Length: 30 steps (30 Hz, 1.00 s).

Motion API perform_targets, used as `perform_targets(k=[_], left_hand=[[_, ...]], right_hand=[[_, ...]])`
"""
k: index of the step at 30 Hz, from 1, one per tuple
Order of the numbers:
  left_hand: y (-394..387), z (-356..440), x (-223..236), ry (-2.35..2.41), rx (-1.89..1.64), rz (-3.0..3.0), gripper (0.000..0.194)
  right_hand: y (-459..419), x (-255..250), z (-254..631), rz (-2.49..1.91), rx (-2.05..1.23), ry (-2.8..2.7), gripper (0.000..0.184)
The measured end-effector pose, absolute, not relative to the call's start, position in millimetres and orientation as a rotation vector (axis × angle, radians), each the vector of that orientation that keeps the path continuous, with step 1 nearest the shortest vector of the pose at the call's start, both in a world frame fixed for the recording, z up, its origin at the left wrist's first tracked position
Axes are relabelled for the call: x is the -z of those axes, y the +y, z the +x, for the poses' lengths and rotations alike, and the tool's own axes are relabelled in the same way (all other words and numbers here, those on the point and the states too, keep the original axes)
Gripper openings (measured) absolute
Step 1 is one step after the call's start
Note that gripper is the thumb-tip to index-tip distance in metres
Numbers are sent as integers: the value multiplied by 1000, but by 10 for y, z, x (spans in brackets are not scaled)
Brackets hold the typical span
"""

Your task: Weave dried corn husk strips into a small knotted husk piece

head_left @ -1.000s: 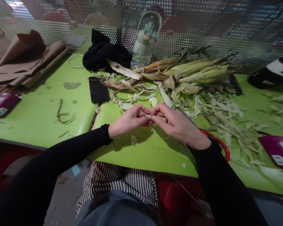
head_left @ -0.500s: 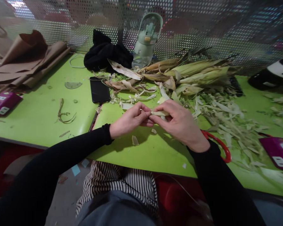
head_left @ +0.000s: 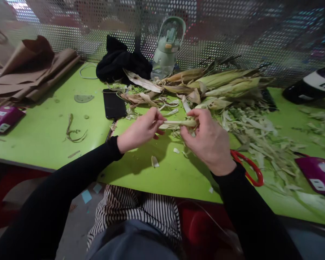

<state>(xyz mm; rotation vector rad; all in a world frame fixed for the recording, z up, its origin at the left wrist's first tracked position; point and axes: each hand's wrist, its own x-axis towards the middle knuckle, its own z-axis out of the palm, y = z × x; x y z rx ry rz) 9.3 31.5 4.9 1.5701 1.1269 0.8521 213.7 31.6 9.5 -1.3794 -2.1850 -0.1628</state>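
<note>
Holding a husk [head_left: 176,124] over the table [head_left: 189,177], in from its near edge.
The left hand [head_left: 141,130] pinches one end and the right hand [head_left: 209,142] grasps the other, apparently between thumb and fingers; the pile [head_left: 230,86] lies toward the far edge.

The letters "EN" [head_left: 324,84] could be read on the black-and-white container [head_left: 304,89], beyond and right of the right hand [head_left: 209,142]
</note>
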Motion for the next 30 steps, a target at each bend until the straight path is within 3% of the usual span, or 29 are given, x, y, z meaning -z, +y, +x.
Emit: perform_targets(k=[3,8,13,16,18,30], left_hand=[[317,-4,-120,1295,-718,1925,4],[300,58,-74,1123,-617,2074,43],[389,77,24,983,-445,1937,29],[409,73,53,943,-435,1947,27],[387,94,66,953,-452,1975,24],[340,108,28,1011,-491,1877,28]], right_hand=[[309,-77,2116,-1370,186,-2227,25],[302,-16,2070,-1143,120,-2495,29],[295,-58,2070,-994,-254,-2526,35],[263,-83,2058,-1097,-422,-2338,18],[237,-64,2034,-1146,-397,-2205,10],[172,-82,1982,-1146,-262,-1903,15]])
